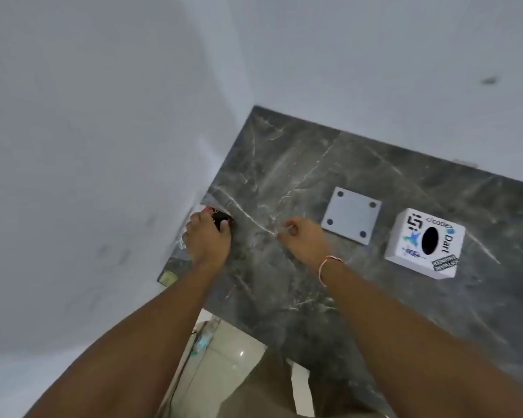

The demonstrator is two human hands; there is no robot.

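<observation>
While the left grip (207, 236) curls round the dark wired part (225, 218) at the wall-side edge of the tabletop (284, 282), the right grip (302, 236) (fingers curled, contents too blurred to tell) hovers just to its right.

**Both arms out, hands working low and forward**

Both bare arms stretch forward and down, nearly parallel, and the forearms fill the lower view. The left hand (207, 239) is out at the far left, knuckles up, with its fingers curled down over a small dark part (223, 220) and gripping it. The right hand (302, 239) is level with it and apart from it, fingers curled in towards the palm. Blur hides whether it pinches anything.
</observation>
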